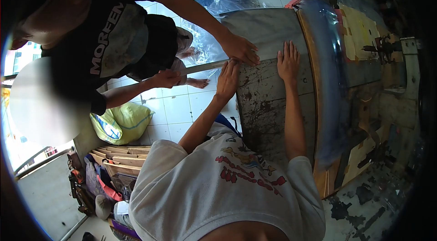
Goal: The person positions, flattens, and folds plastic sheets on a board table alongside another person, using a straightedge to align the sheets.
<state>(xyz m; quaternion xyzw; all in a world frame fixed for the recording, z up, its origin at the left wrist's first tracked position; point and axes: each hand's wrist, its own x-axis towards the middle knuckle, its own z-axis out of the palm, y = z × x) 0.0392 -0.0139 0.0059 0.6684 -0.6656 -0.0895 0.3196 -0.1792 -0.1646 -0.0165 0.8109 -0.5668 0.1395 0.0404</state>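
Note:
My left hand (227, 80) rests at the left edge of the worn work table (266, 113). Its fingers look stretched out, and their tips touch or nearly touch the end of a long flat strip (205, 67). Flat on the near edge of a grey sheet (259, 25) lies my right hand (288, 62), fingers extended. The sheet covers the far part of the table. Across from me, a co-worker in a black shirt grips the strip with one hand (166, 78). The co-worker's other hand (241, 50) presses on the sheet beside my left fingertips.
Along the table's right side runs a wooden edge (314, 86), with blurred blue plastic (325, 82) beyond it. Clear plastic wrap (205, 27) lies on the tiled floor. A yellow-green sack (123, 123) and wooden boards (123, 157) stand at left.

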